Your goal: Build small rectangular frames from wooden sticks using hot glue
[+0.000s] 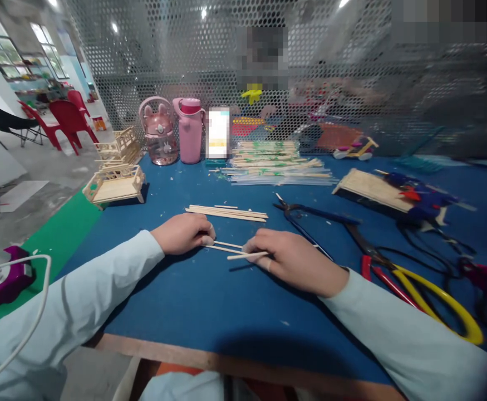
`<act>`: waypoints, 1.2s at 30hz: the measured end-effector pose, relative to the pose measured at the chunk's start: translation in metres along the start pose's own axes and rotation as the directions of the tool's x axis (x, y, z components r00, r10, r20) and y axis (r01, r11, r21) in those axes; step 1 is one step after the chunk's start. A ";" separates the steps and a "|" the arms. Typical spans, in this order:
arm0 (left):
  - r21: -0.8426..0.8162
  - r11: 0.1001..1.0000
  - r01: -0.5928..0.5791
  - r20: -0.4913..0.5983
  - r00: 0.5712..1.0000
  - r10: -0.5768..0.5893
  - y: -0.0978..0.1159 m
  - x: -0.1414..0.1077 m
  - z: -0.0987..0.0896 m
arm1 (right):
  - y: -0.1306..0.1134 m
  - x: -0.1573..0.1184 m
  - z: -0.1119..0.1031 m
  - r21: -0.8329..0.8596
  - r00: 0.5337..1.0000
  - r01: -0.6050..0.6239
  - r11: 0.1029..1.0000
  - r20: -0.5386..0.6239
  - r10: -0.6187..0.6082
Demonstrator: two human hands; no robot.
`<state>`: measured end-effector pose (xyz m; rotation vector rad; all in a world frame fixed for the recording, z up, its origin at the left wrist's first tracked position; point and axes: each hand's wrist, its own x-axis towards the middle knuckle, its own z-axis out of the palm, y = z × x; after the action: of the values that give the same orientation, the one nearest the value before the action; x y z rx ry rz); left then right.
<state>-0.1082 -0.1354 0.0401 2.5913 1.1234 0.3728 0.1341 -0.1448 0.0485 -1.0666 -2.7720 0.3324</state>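
My left hand [188, 233] rests on the blue table, its fingers closed on the left ends of two thin wooden sticks [228, 247] that lie side by side. At the right ends of these sticks is my right hand [285, 257], fingers pinched on another short wooden stick [239, 257] that points left, just above the table. Right behind my hands lies a small row of loose sticks [226, 212]. Farther back is a pile of sticks in clear plastic wrapping [276, 164].
Pliers [295, 210], yellow-and-red-handled cutters [418, 284] and a wooden board with a blue tool [368, 190] lie right. Small wooden furniture models [118, 186] stand left. Behind are pink bottles [190, 133], a phone [218, 133] and a perforated metal screen [163, 55]. A purple power socket [5, 278] lies far left.
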 end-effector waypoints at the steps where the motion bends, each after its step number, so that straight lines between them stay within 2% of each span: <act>1: 0.015 1.000 0.008 0.001 1.000 -0.008 -0.001 0.001 0.001 | 0.001 0.001 0.000 -0.004 1.000 -0.004 1.000 0.013 0.004; 6: 0.142 0.989 0.033 0.015 0.999 -0.036 0.005 0.001 0.000 | -0.002 0.002 -0.011 -0.044 0.992 0.041 0.998 0.119 -0.036; 10: 0.174 0.980 0.098 -0.032 0.995 -0.094 0.011 0.007 0.003 | -0.006 -0.001 -0.019 -0.084 0.984 0.033 0.996 0.178 -0.018; 14: 0.160 0.970 0.181 -0.093 0.981 -0.168 0.016 0.017 0.010 | -0.001 -0.003 -0.019 -0.195 0.990 0.015 0.981 0.137 0.012; 17: 0.124 0.973 0.197 -0.108 0.977 -0.184 0.017 0.018 0.012 | 0.004 -0.003 -0.018 -0.244 0.991 0.014 0.970 0.132 0.019; 24: 0.094 0.970 0.224 -0.108 0.971 -0.213 0.016 0.008 0.010 | 0.007 -0.002 -0.016 -0.280 0.997 0.036 0.959 0.076 -0.015; 29: 0.067 0.959 0.275 -0.081 0.960 -0.269 0.016 -0.002 0.004 | 0.006 -0.002 -0.016 -0.239 0.994 0.027 0.971 0.111 0.000; 32: 0.024 0.939 0.344 -0.082 0.936 -0.341 0.021 -0.008 0.003 | 0.007 0.000 -0.014 -0.283 0.996 0.044 0.958 0.083 -0.021; 36: -0.024 0.944 0.330 -0.060 0.942 -0.331 0.029 -0.011 0.005 | 0.012 0.011 -0.009 -0.338 0.996 0.085 0.937 0.038 -0.077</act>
<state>-0.0947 -0.1634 0.0451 2.3325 1.5412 0.3836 0.1352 -0.1273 0.0552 -1.0131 -2.9542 -0.1532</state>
